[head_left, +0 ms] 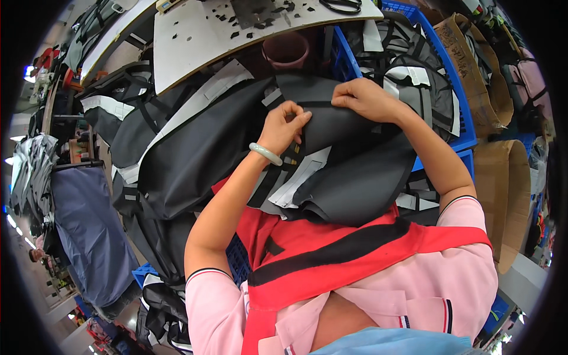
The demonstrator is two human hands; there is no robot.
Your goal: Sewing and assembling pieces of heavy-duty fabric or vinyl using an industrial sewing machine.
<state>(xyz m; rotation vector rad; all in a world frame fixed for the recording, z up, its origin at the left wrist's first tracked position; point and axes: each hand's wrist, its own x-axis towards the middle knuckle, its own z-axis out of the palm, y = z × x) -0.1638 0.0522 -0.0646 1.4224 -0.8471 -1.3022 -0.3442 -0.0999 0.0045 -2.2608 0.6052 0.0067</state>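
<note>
A large black sheet-like fabric piece lies across my lap, with straps and pale strips sewn or laid on it. A black strap runs over it between my hands. My right hand pinches this strap near the fabric's far right edge. Thumb and forefinger pressed together, my left hand is at the strap's left end; what it pinches is too small to tell. A white strip hangs below my left hand. Just beyond that hand is a small grey tab.
More black fabric is piled to the left. Ahead, a white table bears black scraps, with a reddish bucket beneath. At right stand a blue crate of black-and-grey pieces and cardboard boxes.
</note>
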